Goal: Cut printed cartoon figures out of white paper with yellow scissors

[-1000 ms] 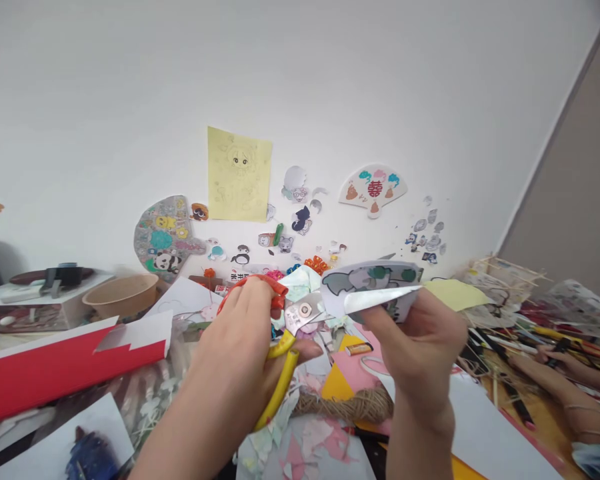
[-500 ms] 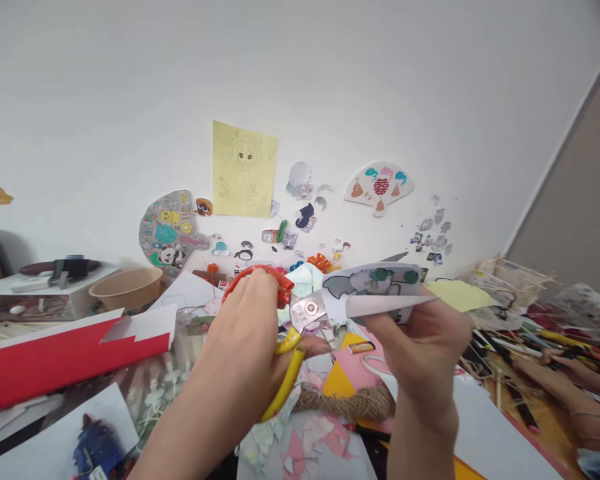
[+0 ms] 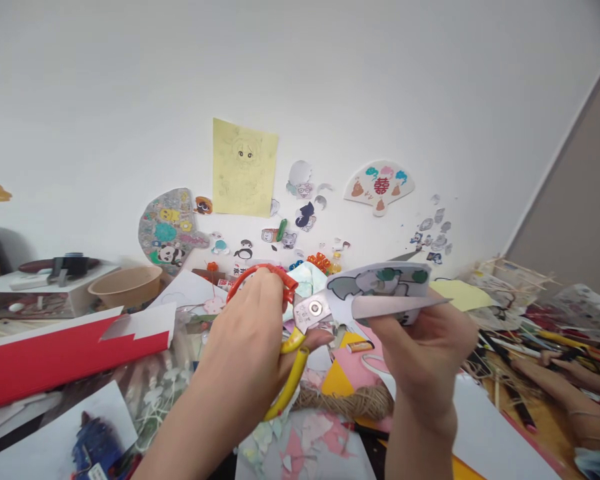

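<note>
My left hand (image 3: 253, 327) is closed around the handles of a pair of scissors (image 3: 313, 310), one loop red and the other yellow. The metal blades point right, parted, with a piece of paper between them. This paper cutout (image 3: 377, 283), printed with a grey and green cartoon drawing, is pinched in my right hand (image 3: 423, 350) from below and the right. One blade passes in front of the paper's lower part; the tip of the other shows above its top edge.
Below lie a twine bundle (image 3: 350, 402), paper scraps (image 3: 305, 443) and a glue stick (image 3: 360, 347). Red cardboard (image 3: 70, 357) and a brown bowl (image 3: 126, 288) stand left. Another person's arm (image 3: 555, 387) reaches in at right among pens. Drawings hang on the wall (image 3: 300, 67).
Both hands, with the scissors and the paper cutout, have shifted slightly to the right. The blades remain parted around the paper.
</note>
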`<state>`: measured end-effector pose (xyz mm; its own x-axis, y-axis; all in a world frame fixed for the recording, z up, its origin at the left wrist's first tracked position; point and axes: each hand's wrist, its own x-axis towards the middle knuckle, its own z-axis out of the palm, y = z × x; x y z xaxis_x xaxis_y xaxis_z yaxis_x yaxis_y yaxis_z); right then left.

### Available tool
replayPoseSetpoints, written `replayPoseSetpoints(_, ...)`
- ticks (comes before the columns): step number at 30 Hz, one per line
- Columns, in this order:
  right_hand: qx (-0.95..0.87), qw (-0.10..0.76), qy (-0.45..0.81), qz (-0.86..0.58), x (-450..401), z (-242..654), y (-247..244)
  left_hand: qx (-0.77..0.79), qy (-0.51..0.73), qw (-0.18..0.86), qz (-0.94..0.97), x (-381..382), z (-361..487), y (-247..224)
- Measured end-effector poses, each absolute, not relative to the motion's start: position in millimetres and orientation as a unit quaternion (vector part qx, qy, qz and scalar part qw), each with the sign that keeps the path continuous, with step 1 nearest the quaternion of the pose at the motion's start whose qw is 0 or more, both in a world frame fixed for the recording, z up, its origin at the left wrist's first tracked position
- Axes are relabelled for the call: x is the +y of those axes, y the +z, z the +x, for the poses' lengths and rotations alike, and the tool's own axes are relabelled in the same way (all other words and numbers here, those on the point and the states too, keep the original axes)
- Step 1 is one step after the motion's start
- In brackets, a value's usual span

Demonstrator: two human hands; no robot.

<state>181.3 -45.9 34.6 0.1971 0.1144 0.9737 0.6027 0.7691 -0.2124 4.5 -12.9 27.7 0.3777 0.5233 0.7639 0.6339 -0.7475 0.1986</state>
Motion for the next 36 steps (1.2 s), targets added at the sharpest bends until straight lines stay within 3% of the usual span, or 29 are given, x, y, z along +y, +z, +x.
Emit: replayPoseSetpoints(36, -0.564, 0.746, -0.191, -0.297, -44, 168, 30, -0.366, -0.437, 0.053, -0.82, -17, 3, 28)
